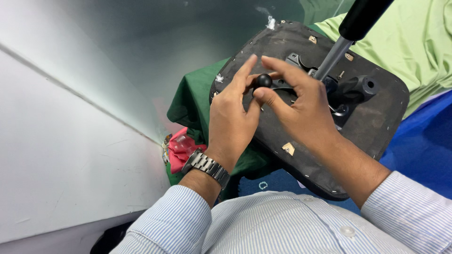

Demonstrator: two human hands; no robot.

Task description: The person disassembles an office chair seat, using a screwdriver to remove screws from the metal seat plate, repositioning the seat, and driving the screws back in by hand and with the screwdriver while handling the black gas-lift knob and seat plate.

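An upturned chair seat base (372, 124), black and stapled round its rim, lies tilted before me. A metal mechanism with a grey gas cylinder (333, 57) rises from its middle. A small black round knob (263, 81) on a lever sticks out over the base. My left hand (231, 120), with a metal wristwatch, and my right hand (301, 108) both pinch this knob with fingertips, thumbs beneath it.
A green cloth (193, 101) hangs under the seat on the left, with pink fabric (181, 150) below it. Light green cloth (414, 42) lies at the upper right, blue fabric (423, 146) at the right. A white wall (61, 150) runs along the left.
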